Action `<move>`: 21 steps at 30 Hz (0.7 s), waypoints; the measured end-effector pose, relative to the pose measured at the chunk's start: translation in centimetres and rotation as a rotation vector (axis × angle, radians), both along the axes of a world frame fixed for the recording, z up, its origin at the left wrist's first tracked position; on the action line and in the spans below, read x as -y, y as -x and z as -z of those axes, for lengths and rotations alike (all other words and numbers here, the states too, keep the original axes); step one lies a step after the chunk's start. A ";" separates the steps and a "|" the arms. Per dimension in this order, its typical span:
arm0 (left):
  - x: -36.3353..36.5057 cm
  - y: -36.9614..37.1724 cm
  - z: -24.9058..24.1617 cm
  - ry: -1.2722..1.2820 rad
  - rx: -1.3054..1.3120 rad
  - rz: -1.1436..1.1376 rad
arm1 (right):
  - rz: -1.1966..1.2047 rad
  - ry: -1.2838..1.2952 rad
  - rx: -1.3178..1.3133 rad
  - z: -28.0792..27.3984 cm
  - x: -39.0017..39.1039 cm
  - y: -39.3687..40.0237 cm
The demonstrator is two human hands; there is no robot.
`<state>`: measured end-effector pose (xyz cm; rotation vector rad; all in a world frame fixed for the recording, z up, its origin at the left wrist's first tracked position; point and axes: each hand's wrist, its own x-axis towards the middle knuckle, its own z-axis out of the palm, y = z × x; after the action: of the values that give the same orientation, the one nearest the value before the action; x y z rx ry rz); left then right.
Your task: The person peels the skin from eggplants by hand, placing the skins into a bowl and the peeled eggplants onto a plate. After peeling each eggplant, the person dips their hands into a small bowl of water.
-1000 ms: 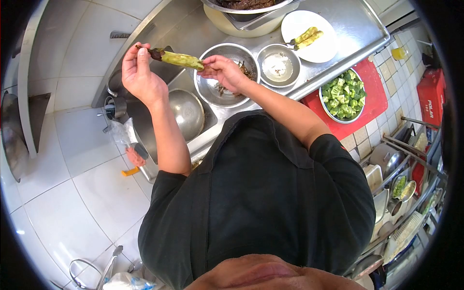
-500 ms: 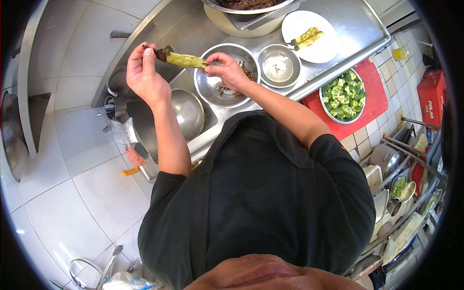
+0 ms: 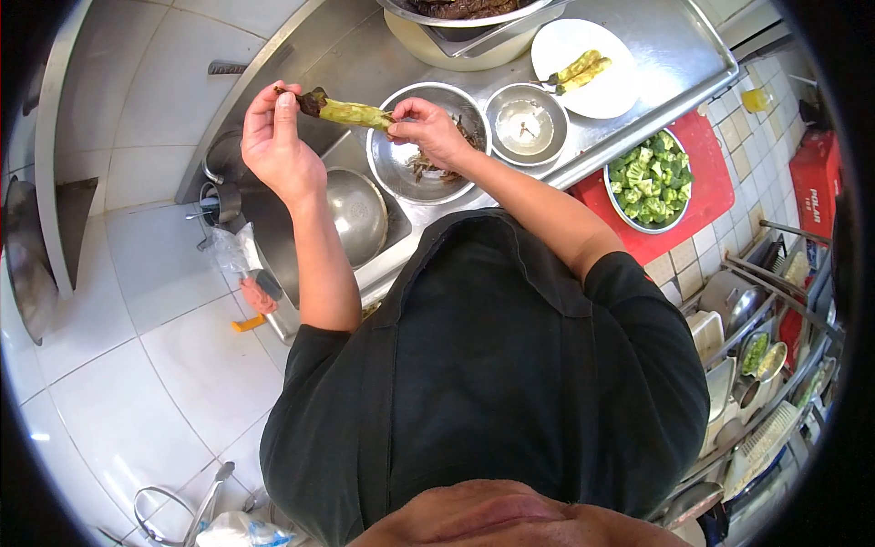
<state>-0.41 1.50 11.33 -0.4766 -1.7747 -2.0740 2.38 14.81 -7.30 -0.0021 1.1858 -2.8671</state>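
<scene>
A long roasted eggplant (image 3: 354,113), mostly bare yellow-green flesh with dark skin near its stem, is stretched between my hands above the sink side of the counter. My left hand (image 3: 284,155) pinches the dark stem end, thumb up. Closed on the opposite tip are the fingers of my right hand (image 3: 432,135), over a steel bowl (image 3: 394,169) with dark peel scraps inside. Right of that bowl stands a smaller steel bowl (image 3: 497,117) holding cloudy liquid. Two peeled eggplants (image 3: 583,73) lie on a white plate (image 3: 558,41) farther right.
A large bowl of dark eggplants (image 3: 469,7) stands at the back. Broccoli pieces (image 3: 649,182) fill a bowl on a red board (image 3: 715,178) at right. Another steel bowl (image 3: 355,214) sits in the sink (image 3: 273,205). A rack of kitchenware (image 3: 761,292) is at far right.
Both hands and the eggplant have barely shifted, a touch to the right in view. The grip at each end is the same.
</scene>
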 end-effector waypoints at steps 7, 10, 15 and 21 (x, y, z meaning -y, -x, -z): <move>-0.6 -0.4 0.0 -0.009 -0.010 0.056 | -0.041 0.011 -0.046 0.9 0.1 0.2; -0.5 -0.8 -0.1 -0.002 -0.012 0.067 | -0.020 -0.041 -0.037 1.0 0.2 0.3; -0.3 -0.4 0.0 0.033 -0.042 0.027 | 0.015 -0.217 0.009 0.8 0.0 -0.1; 0.3 0.5 0.5 0.051 -0.023 -0.028 | 0.006 -0.383 0.049 2.0 -0.4 -1.1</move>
<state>-0.89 1.19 10.78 -0.4848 -1.8150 -2.0005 3.48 15.26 -9.28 0.0833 1.7012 -2.5782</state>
